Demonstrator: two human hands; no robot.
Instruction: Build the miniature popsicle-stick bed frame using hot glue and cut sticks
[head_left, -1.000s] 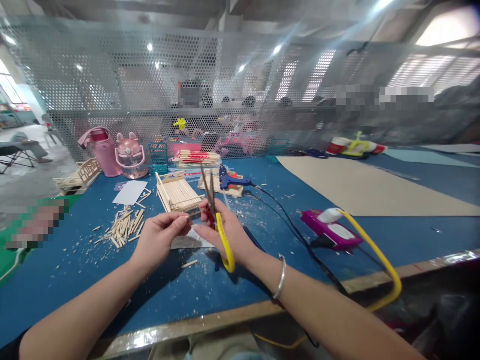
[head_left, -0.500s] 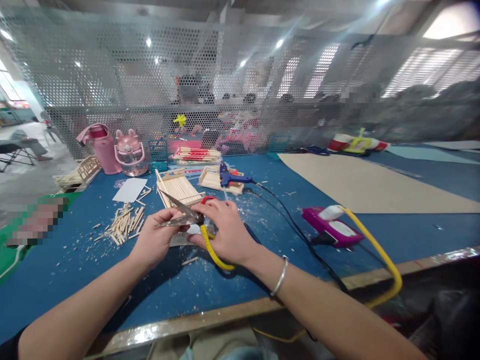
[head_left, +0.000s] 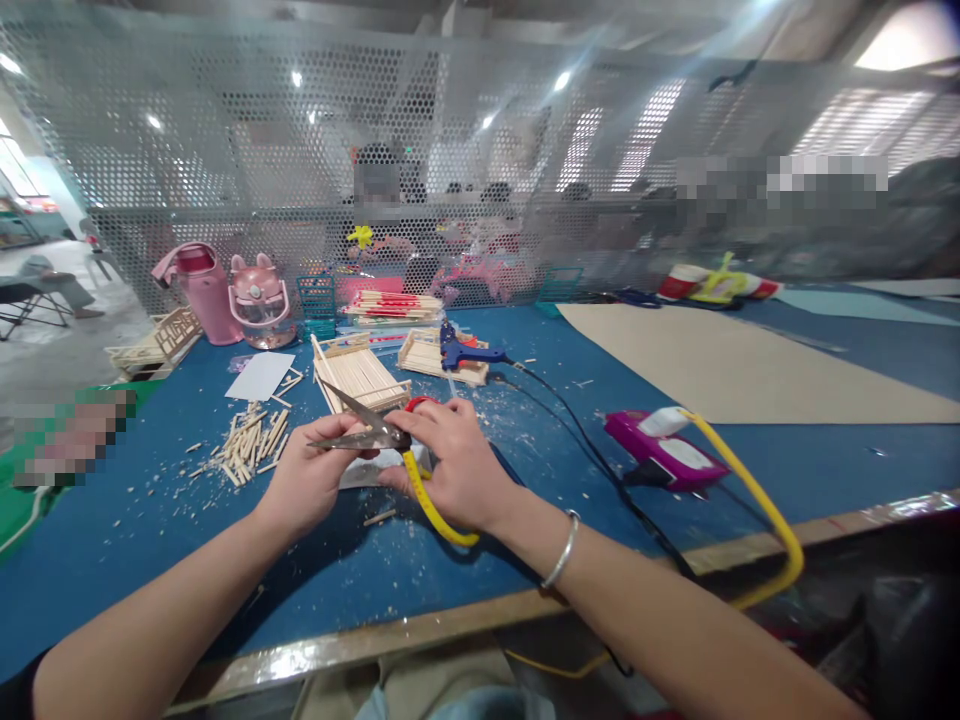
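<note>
My right hand is closed around the handles of a pair of scissors, whose grips show red and yellow. The blades stand apart and point left. My left hand has its fingers pinched together right by the blades; whatever lies between them is too small or hidden to name. Just beyond the hands, a flat panel of thin wooden sticks rests on the blue table. To the left lies a heap of short cut stick pieces, with a white card behind it.
A blue glue gun lies over a small wooden stick frame. Its cord runs near a purple power strip with a yellow cable. Pink bottles, stick bundles and a perforated screen stand behind. Brown paper covers the right.
The scissors and both hands have shifted only very slightly. My grip on the scissors is the same, and the things on the table stay in place.
</note>
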